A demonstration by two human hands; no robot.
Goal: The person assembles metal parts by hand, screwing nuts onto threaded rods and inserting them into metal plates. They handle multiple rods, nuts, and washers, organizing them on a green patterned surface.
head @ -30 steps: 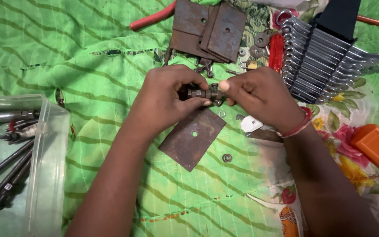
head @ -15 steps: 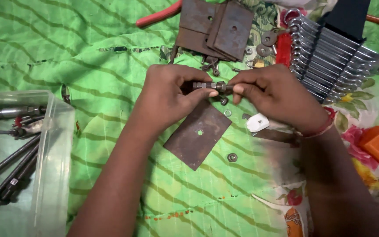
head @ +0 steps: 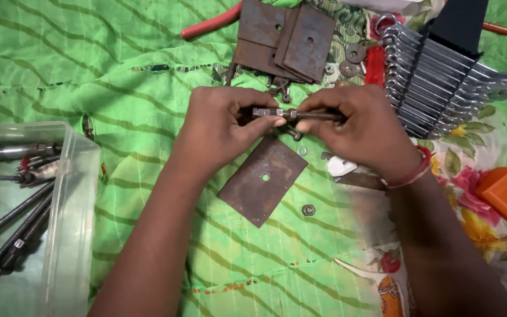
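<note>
I see a long rusty bolt (head: 300,115) held up in the air between my two hands, above the green cloth (head: 118,88). The bolt lies flat, and its long way runs from left to right. A nut (head: 267,111) sits on its left end.

My left hand (head: 224,132) pinches that nut end with thumb and fingers closed on it. My right hand (head: 365,129) is closed around the other end of the bolt, so the shaft pokes out of it toward the left hand. The nut is on the left hand's side, and that hand is the near one to it.

Right under the bolt, a flat rusty plate with one hole (head: 263,179) lies on the cloth, tipped like a diamond. A small washer (head: 308,209) lies just beside its lower right edge.

Near the top edge of the cloth I see a stack of rusty plates (head: 289,38). To the right of them lies a row of shiny wrenches (head: 441,76) in a holder. At the left edge stands a clear plastic box (head: 77,194) with long rods (head: 7,229) in it.
</note>
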